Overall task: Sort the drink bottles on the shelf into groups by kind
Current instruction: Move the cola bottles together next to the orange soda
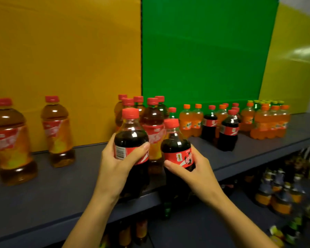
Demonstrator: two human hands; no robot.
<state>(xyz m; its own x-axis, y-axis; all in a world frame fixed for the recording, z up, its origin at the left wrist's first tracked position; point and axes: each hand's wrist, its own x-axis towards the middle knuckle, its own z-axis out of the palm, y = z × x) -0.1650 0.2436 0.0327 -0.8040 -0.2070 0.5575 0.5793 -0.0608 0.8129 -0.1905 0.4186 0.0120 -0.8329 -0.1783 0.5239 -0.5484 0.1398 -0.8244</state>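
Here, cola bottles (131, 138) in both hands (115, 164)

Glossy clear plastic cola bottles (131, 140) stand against a matt, smooth grey shelf (61, 185).

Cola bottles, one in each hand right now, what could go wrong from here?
The left hand holds the left cola bottle and the right hand the right cola bottle, so neither is free to catch a slip. The tea bottles crowd just behind; a bump may topple one. Both colas are held near the front edge of the shelf, where one could fall.
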